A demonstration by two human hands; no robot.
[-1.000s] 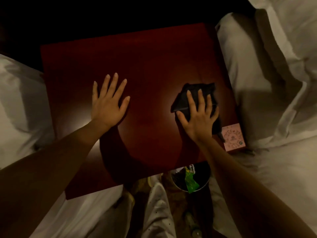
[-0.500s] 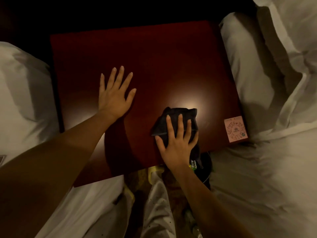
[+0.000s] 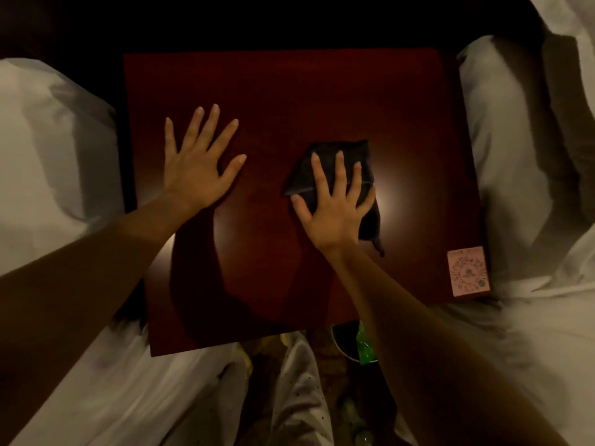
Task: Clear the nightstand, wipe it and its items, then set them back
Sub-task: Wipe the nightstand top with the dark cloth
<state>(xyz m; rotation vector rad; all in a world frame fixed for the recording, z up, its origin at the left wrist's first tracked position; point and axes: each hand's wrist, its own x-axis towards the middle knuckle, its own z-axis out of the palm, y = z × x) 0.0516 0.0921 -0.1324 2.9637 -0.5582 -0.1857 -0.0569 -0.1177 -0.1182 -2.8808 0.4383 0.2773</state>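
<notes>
Hands: two, both bare, both laid palm down on the nightstand surface (image 3: 322, 91).
Left hand (image 3: 196, 175): flat on the left half of the surface, fingers spread and straight; its grip is fully open and has hold of nothing.
Right hand (image 3: 335, 210): to the right of centre, fingers spread over the cloth; the grip is open and flat, pressing the cloth down on the wood and not closed round it.
Cloths: one, dark, folded, the cloth (image 3: 338, 159) showing past the fingertips on the far side and trailing out near the wrist on the right.
Nightstand: one, dark red wood, square top, glossy, with a pale patch of reflected light just right of the cloth.
Cards: one pink card (image 3: 468, 271), printed with a pattern too small to read, lying flat at the near right corner of the surface, well apart from the right hand.
Beds: white bedding on both sides, the left bed (image 3: 48, 149) touching the left edge and the right bed (image 3: 521, 175) close against the right edge.
Bins: one round bin (image 3: 341, 346) on the floor just past the near edge, half hidden by the right forearm, with a green wrapper (image 3: 365, 347) in it.
In the way: both forearms cross the near part of the surface and throw shadows on it; the far edge is lost in darkness.
Below: a pale dotted trouser leg (image 3: 299, 391) between the beds.
</notes>
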